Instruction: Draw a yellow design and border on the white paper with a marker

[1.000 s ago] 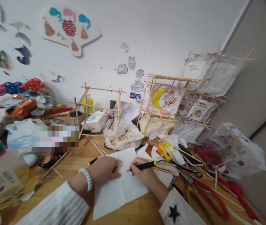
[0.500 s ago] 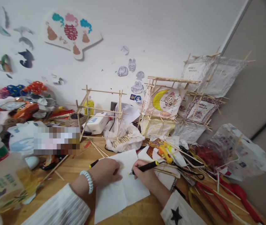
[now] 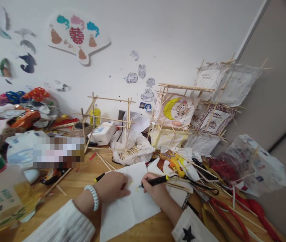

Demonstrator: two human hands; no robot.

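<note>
A black marker [image 3: 158, 180] is being gripped by the right hand [image 3: 153, 189], its fingers closing around it. The marker is slanting, its tip pointing left, its yellow end pointing right and far. White paper [image 3: 120, 215] is lying under both hands. Small yellow marks [image 3: 137, 189] are showing just left of the tip. The paper's left side is being covered by the left hand [image 3: 112, 187], fingers curling; any hold there cannot be told.

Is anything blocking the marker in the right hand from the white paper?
Nothing visible: the right hand holds the black marker with its tip at or just above the white paper. The left hand lies clear, left of it.
</note>
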